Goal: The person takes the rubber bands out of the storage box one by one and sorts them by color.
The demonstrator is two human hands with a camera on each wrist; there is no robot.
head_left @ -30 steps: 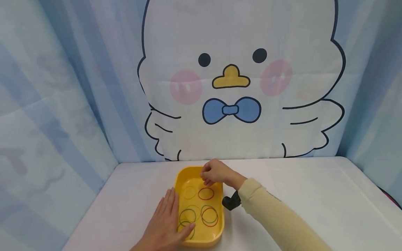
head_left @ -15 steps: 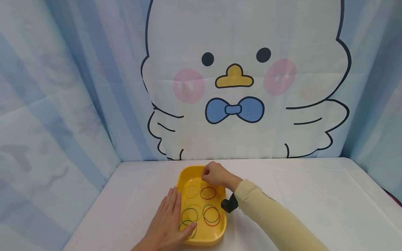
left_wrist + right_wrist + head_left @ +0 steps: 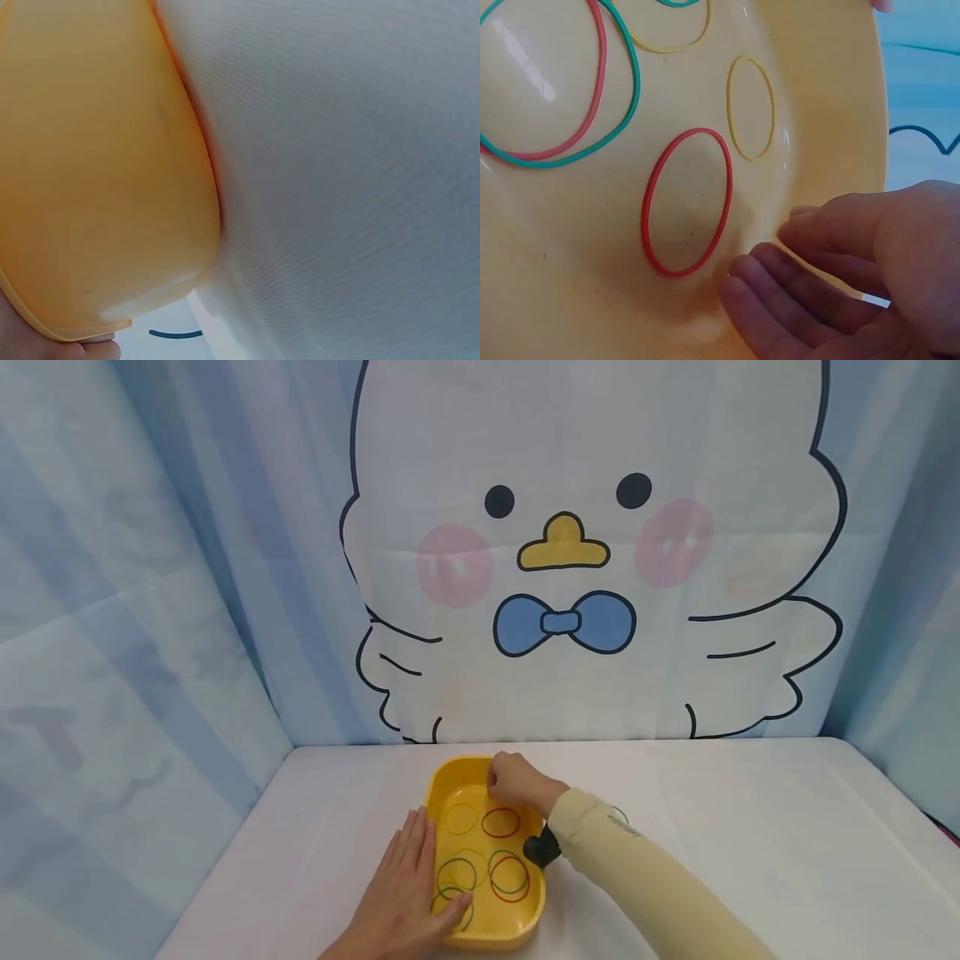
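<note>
— What moved?
— The right hand (image 3: 517,781) edged deeper into the yellow tray (image 3: 450,774); its curled fingers (image 3: 780,277) grasp nothing, beside the red rubber band (image 3: 688,201).
— The left?
— The left hand (image 3: 408,893) lies flat, relaxed, against the tray on the tabletop (image 3: 750,827). No readable writing.

Glossy yellow plastic tray (image 3: 480,935), smooth and faintly scuffed, holds thin matt rubber bands (image 3: 688,201) on a white woven-textured table cover (image 3: 345,165); behind hangs creased printed cloth backdrop (image 3: 585,568); a soft matt cream sleeve (image 3: 645,885)
</note>
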